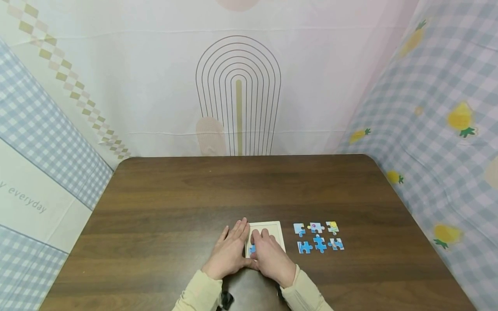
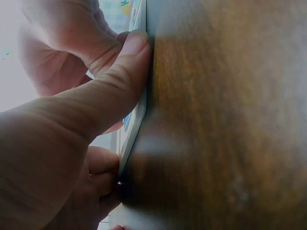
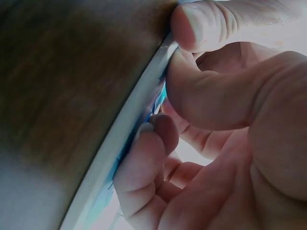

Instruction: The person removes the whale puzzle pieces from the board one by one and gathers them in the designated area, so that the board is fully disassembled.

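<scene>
A shallow puzzle tray (image 1: 277, 228) with a pale rim lies near the table's front, between the two hands. My left hand (image 1: 229, 252) rests against it: straight fingers run along the left side, and the thumb (image 2: 129, 57) presses the near edge. Over the tray, my right hand (image 1: 272, 257) has bent fingers and thumb around a blue jigsaw piece (image 1: 252, 249) in the left part. From the right wrist, bent fingertips (image 3: 144, 143) touch the blue printed surface inside the rim. The right hand hides much of the tray, so what lies beneath it cannot be seen.
Right of the tray, several loose jigsaw pieces (image 1: 320, 244) lie in two rows, blue with printed patterns; one piece (image 1: 332, 227) shows yellow. The brown wooden table (image 1: 171, 207) meets a printed cloth (image 1: 155, 86) behind. Checked cloth (image 1: 428, 129) hangs at the right.
</scene>
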`<state>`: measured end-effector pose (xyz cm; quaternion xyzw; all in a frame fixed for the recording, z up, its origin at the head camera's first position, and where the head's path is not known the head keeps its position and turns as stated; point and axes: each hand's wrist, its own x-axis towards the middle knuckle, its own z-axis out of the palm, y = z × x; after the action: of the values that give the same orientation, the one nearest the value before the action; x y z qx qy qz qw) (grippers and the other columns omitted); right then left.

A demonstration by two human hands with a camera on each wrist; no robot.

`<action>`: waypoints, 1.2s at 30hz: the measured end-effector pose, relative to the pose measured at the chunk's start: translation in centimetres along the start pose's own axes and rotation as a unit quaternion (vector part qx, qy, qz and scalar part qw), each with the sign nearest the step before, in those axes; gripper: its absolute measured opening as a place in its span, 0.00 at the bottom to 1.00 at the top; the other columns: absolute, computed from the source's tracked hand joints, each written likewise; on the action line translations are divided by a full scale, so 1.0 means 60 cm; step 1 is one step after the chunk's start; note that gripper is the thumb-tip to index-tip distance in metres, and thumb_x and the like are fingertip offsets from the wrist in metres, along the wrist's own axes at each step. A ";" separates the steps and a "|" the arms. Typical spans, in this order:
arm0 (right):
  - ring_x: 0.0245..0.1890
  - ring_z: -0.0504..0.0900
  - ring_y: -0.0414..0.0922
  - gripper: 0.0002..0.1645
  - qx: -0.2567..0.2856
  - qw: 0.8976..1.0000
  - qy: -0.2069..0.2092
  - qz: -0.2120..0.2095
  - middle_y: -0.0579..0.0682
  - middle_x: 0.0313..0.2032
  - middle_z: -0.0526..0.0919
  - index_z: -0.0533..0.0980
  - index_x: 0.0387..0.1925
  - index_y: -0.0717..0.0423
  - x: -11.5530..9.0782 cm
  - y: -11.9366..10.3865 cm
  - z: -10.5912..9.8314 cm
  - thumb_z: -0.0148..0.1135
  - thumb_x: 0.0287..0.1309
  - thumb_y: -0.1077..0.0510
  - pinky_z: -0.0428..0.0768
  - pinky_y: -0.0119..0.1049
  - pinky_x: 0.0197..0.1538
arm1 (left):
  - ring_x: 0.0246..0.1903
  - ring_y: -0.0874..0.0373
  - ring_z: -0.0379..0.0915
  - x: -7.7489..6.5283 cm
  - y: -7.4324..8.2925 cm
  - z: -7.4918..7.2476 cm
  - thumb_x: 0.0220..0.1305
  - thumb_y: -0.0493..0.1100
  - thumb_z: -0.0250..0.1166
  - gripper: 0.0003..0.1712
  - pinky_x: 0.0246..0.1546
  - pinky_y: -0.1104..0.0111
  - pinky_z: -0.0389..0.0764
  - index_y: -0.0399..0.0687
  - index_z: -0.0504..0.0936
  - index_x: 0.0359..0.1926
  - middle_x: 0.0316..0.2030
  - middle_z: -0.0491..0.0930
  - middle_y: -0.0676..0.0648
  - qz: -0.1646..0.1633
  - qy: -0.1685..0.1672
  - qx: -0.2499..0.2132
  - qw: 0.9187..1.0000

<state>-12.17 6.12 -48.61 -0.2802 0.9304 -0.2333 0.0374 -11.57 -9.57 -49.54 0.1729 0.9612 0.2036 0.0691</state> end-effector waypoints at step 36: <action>0.27 0.67 0.43 0.25 -0.046 0.997 0.060 0.027 0.43 0.27 0.69 0.73 0.33 0.51 -0.012 -0.008 -0.003 0.80 0.40 0.47 0.69 0.36 0.29 | 0.72 0.46 0.49 -0.004 0.001 -0.001 0.39 0.70 0.72 0.66 0.68 0.46 0.51 0.34 0.59 0.72 0.73 0.53 0.38 0.010 0.005 -0.003 1.000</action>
<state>-11.37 6.21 -48.28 -0.2421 0.9479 -0.2057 -0.0247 -11.32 -9.66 -49.45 0.1816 0.9590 0.2084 0.0625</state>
